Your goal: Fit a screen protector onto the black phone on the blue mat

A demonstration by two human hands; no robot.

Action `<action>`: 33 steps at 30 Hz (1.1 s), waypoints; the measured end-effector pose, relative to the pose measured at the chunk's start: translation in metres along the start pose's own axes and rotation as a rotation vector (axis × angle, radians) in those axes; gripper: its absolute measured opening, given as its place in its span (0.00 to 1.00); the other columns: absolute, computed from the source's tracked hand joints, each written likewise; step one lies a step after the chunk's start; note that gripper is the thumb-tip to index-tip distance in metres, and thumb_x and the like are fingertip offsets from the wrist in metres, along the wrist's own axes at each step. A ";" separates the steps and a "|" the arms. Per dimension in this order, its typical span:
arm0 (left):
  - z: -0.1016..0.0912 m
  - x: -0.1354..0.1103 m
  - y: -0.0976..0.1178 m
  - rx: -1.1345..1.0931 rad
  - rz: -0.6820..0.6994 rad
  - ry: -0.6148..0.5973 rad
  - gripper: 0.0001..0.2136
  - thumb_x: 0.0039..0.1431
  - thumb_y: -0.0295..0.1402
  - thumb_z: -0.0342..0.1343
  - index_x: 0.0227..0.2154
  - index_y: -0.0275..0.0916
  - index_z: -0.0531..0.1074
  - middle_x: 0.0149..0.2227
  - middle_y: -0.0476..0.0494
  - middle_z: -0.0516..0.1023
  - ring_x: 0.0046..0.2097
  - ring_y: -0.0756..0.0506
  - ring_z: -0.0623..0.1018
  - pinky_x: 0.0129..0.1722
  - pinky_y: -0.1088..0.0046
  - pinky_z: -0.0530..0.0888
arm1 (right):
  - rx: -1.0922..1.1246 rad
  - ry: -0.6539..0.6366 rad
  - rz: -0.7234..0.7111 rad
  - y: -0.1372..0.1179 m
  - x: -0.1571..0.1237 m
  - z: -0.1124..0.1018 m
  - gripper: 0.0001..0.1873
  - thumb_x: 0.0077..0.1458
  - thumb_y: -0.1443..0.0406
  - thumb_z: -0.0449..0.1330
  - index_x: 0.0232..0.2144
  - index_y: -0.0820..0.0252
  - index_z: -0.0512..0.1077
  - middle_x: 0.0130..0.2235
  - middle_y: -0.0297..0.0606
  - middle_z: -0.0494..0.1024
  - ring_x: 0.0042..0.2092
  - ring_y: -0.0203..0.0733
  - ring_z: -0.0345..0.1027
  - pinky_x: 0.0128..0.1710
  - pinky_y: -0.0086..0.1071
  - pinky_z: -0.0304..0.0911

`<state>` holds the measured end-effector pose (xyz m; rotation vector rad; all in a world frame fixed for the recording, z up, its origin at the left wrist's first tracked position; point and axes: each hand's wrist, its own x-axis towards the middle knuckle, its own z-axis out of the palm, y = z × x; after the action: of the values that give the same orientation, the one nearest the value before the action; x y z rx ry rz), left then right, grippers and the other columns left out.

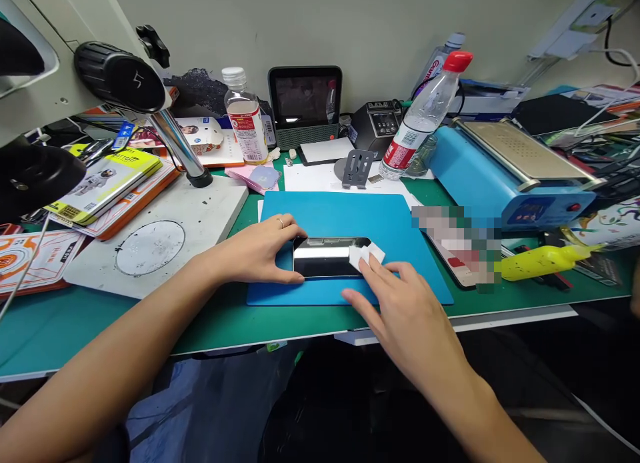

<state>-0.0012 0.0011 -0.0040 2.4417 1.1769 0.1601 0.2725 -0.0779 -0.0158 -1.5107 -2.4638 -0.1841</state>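
A dark, glossy smartphone (320,253) lies lengthwise on a blue mat (345,213), its surface reflecting a bright band. My left hand (260,249) grips the phone's left end, thumb along the near edge and fingers at the far edge. Over the phone's right end, the fingertips of my right hand (400,296) press a folded white wipe (367,255) against the surface. The right thumb is held away from the wipe, near the mat's front. The wipe and fingers cover the phone's right corner.
At left is a microscope stand base (205,223) beside stacked boxes (107,183). Bottles (247,126), (417,129) and a small screen (306,99) stand behind the mat. To the right are a blue heating machine (470,176), a partly blurred phone (463,259) and a yellow squeeze bottle (537,261).
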 end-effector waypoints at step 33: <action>0.000 0.001 -0.005 0.192 0.035 0.081 0.38 0.49 0.62 0.65 0.53 0.36 0.71 0.47 0.40 0.73 0.49 0.36 0.74 0.45 0.65 0.69 | -0.070 0.061 -0.098 -0.006 0.023 0.017 0.27 0.71 0.55 0.48 0.56 0.69 0.75 0.59 0.54 0.77 0.61 0.62 0.69 0.62 0.63 0.60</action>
<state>-0.0038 0.0048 -0.0063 2.6457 1.2360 0.1651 0.2550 -0.0571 -0.0260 -1.3899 -2.5092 -0.3320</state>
